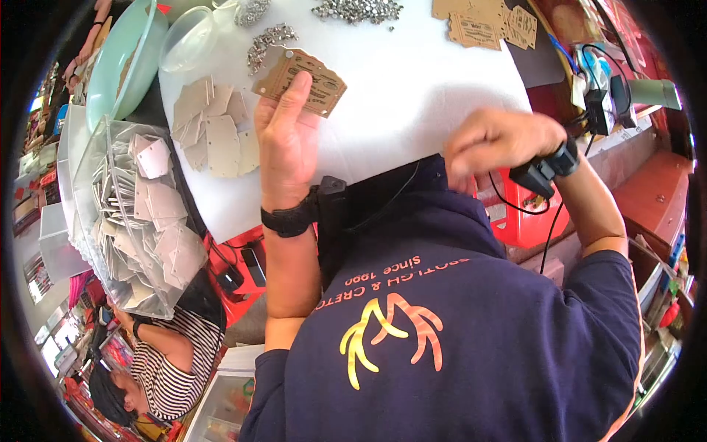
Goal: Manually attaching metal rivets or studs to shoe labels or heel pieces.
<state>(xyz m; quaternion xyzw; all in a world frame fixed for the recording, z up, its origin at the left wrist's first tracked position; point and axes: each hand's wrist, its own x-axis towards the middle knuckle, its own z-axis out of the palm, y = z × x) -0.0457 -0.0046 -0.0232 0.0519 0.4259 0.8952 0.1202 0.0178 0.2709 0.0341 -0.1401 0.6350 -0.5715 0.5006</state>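
Observation:
My left hand (286,144) is closed round a brown printed cardboard card (313,82) with a wavy edge, thumb flat on its face. Small silvery dots sit at the card's corners. To the right, over the near table edge, hangs my right hand (504,136), its curled fingers blurred by motion; whether they hold anything does not show. Beyond the card lie a pile of small metal fasteners (271,43) and a larger pile of shiny metal pieces (357,9). Left of my left hand, plain grey-beige cards (217,136) overlap on the white table (398,103).
A clear plastic bin (110,276) full of grey cards stands left of the table, below a pale green basin (121,62). More brown printed cards (475,29) lie at the far right. Cables (549,236) hang by a red stool (515,217). Another person (177,357) is at lower left.

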